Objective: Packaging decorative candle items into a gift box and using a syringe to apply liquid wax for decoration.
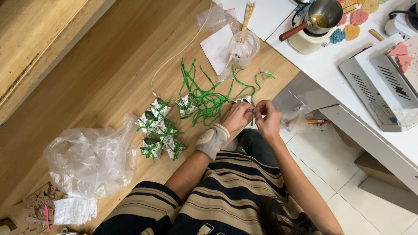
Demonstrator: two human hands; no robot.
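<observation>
Nearest, a crumpled clear plastic bag [89, 159] lies left on the wooden surface [109, 74], beside small green-and-white wrapped packets [160, 128]. Further off, the left hand [236, 116] and right hand [267, 119] meet, fingers pinched shut on a thin green ribbon [204, 98]. It looks light, limp and slippery, best gripped near its end. Farther, a clear cup [244, 48] holds sticks.

One head-worn camera looks steeply down, close over the wooden table [109, 78].
</observation>
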